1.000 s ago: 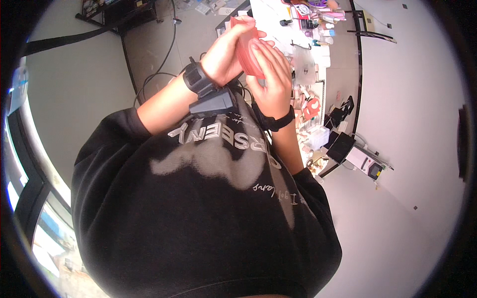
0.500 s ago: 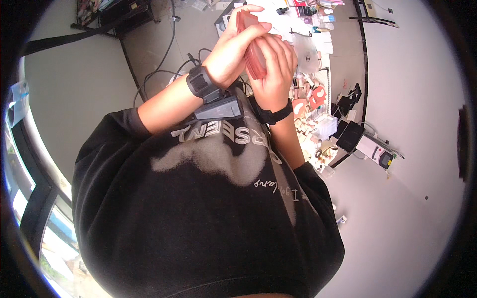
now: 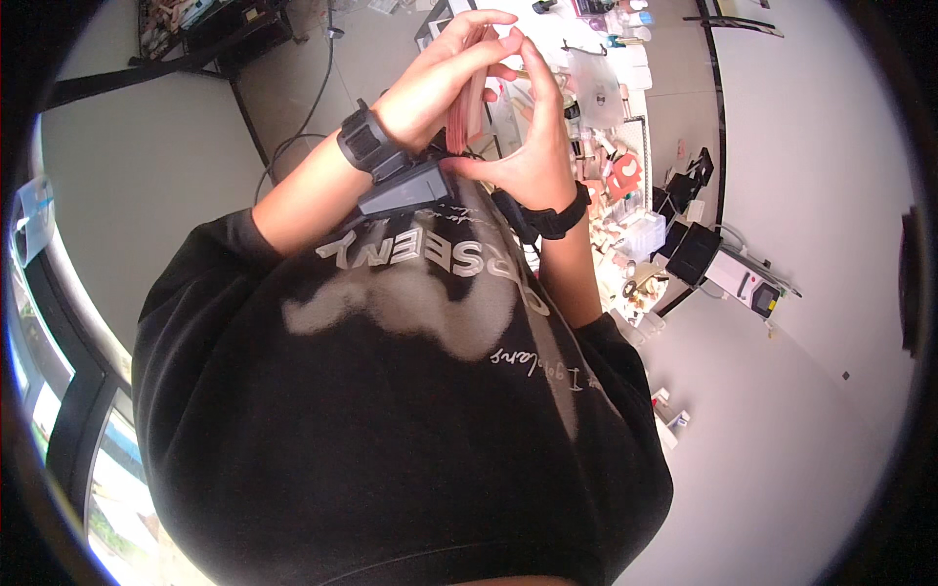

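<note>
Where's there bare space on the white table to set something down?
A small bare patch of white table shows beside the right hand, between the dark bottle and translucent sheet. Lower down, around the red-and-white item and clear box, it's crowded.

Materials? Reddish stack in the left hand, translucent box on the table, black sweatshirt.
Reddish stack: layered edges suggest thin paper or plastic sheets; finish unclear.
Translucent box: probably rigid plastic, somewhat glossy; pale, light-passing walls.
Black sweatshirt: likely knit fabric, matte; soft folds, no shine.
</note>
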Demonstrator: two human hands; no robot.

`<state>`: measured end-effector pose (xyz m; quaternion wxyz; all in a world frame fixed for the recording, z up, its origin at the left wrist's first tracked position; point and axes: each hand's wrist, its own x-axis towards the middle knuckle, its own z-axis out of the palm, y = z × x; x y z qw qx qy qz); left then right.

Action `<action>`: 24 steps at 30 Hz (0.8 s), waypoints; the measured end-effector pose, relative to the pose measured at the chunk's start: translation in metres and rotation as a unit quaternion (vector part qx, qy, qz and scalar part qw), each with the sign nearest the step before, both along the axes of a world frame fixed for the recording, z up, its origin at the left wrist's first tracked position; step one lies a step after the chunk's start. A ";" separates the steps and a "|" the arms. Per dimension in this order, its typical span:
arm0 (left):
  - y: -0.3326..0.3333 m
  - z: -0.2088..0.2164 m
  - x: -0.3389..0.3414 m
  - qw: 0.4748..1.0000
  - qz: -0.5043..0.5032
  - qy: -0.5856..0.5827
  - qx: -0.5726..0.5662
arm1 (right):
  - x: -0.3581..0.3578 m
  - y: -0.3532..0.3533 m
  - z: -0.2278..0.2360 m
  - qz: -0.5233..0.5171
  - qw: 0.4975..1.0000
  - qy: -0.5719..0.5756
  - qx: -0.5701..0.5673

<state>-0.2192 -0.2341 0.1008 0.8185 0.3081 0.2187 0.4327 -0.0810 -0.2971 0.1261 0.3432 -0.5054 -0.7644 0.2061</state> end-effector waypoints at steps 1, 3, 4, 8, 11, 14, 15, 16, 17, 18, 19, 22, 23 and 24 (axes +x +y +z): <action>-0.002 -0.002 0.001 1.000 0.007 0.022 0.013 | 0.001 -0.002 -0.001 -0.008 1.000 0.000 -0.006; -0.008 -0.005 0.002 1.000 -0.026 0.010 -0.012 | 0.002 -0.001 -0.002 0.000 0.998 0.030 -0.047; -0.010 -0.007 0.002 0.999 -0.042 0.006 -0.026 | 0.001 -0.001 -0.003 0.004 0.997 0.046 -0.068; -0.009 -0.012 0.005 0.996 -0.074 -0.014 -0.045 | -0.001 0.002 -0.004 0.024 0.999 0.019 -0.033; -0.011 -0.014 0.004 0.993 -0.091 -0.025 -0.070 | -0.001 0.003 -0.006 0.030 0.998 0.032 -0.041; -0.012 -0.019 0.008 0.984 -0.091 -0.094 -0.123 | -0.003 0.002 -0.007 0.021 0.997 0.037 -0.062; -0.012 -0.019 0.007 0.977 -0.092 -0.110 -0.156 | -0.003 0.002 -0.007 0.020 0.999 0.016 -0.042; -0.011 -0.018 0.006 0.970 -0.092 -0.124 -0.189 | -0.003 0.003 -0.009 0.020 1.000 -0.005 -0.022; -0.011 -0.015 0.003 0.964 -0.097 -0.132 -0.209 | -0.003 0.003 -0.009 0.020 0.999 0.004 -0.036; -0.010 -0.008 -0.001 0.958 -0.102 -0.140 -0.228 | -0.002 0.003 -0.010 0.020 0.998 0.013 -0.050; -0.010 -0.004 -0.005 0.952 -0.107 -0.147 -0.248 | -0.002 0.003 -0.011 0.020 0.998 0.023 -0.063; -0.008 -0.025 -0.002 0.942 -0.140 -0.180 -0.245 | -0.006 0.000 -0.006 0.006 0.993 0.049 -0.103; -0.009 -0.026 -0.002 0.943 -0.135 -0.176 -0.248 | -0.006 -0.001 -0.007 0.000 0.992 0.060 -0.114; -0.011 -0.025 -0.003 0.944 -0.130 -0.172 -0.251 | -0.006 -0.003 -0.008 -0.006 0.990 0.071 -0.125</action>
